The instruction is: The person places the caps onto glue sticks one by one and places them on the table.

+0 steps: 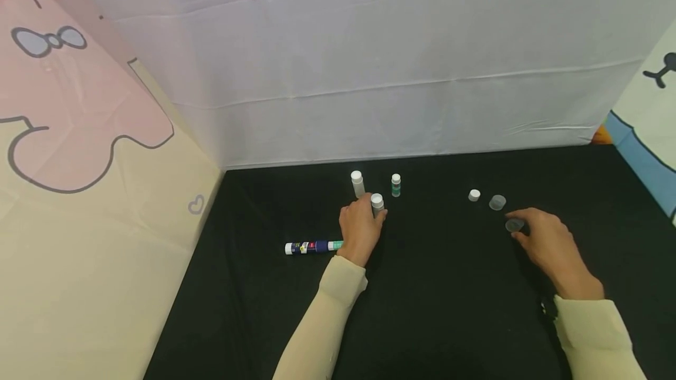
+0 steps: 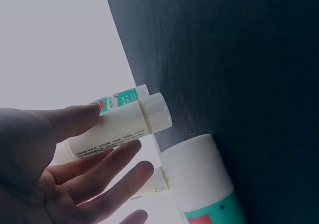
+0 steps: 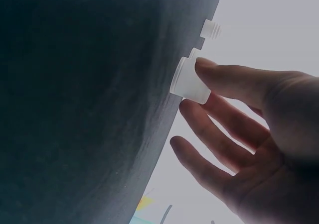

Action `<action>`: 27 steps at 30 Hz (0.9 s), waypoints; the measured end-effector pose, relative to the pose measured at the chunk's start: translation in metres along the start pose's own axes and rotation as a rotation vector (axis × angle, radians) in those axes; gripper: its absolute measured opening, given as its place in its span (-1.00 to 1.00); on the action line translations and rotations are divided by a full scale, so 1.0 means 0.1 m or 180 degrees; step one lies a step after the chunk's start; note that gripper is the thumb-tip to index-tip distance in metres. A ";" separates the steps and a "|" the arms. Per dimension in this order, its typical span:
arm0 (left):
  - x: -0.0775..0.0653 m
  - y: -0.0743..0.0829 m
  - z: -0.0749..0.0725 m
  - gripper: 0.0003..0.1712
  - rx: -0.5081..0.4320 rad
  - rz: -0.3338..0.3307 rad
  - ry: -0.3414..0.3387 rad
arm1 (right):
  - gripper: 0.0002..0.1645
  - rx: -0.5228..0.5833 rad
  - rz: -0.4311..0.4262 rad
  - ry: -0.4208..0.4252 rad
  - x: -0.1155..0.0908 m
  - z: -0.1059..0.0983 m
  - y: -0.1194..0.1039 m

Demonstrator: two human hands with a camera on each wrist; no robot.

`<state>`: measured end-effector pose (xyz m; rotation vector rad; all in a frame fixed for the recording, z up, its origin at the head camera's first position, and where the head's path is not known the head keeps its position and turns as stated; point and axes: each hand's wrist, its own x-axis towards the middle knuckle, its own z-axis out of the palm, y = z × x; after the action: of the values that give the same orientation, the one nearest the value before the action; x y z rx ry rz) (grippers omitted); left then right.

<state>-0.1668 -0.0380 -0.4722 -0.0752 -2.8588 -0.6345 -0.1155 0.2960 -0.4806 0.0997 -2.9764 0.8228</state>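
My left hand (image 1: 360, 228) grips an upright white glue stick (image 1: 377, 201) between thumb and fingers. Its cap and printed body (image 2: 119, 127) show in the left wrist view. Just behind it stands another white-capped stick (image 1: 357, 183), with a smaller green-labelled glue stick (image 1: 396, 185) to its right. On the right, my right hand (image 1: 551, 245) pinches a small translucent cup (image 1: 514, 225) between thumb and index finger; the right wrist view has that cup (image 3: 189, 82) sideways on. Close beyond it is a second translucent cup (image 1: 497, 202), and to the left of that a small white cap (image 1: 474, 194).
A dark blue tube (image 1: 306, 247) with a white end lies left of my left hand. In line with it is a green-and-white glue stick (image 1: 335, 245), partly hidden by that hand. The black-covered table (image 1: 433, 298) meets a white cloth wall (image 1: 369, 75) at the back.
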 end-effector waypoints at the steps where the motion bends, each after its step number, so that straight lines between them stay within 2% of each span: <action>1: 0.00 0.00 0.00 -0.68 0.0003 0.0001 -0.0006 | -0.60 -0.0005 0.0002 0.0001 0.00 0.00 0.00; 7: -0.02 -0.02 -0.01 -0.71 -0.0056 0.0011 -0.0043 | -0.67 -0.0021 0.0037 -0.0012 0.00 0.00 -0.01; 12: -0.05 -0.01 -0.03 -0.74 -0.0180 0.0064 0.0033 | -0.67 -0.0001 0.0036 0.0016 -0.02 0.00 -0.03; 20: -0.11 0.02 -0.08 -0.73 -0.0302 0.0199 0.0186 | -0.65 0.0105 -0.0093 0.0241 -0.05 0.02 -0.10; 27: -0.16 0.03 -0.11 -0.72 -0.0267 0.0314 0.0266 | -0.63 0.0212 -0.0215 0.0412 -0.06 0.02 -0.21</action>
<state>-0.1486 -0.0398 -0.4646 -0.1970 -2.7287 -0.7196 -0.1084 0.2775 -0.4723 0.1433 -2.8098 0.8846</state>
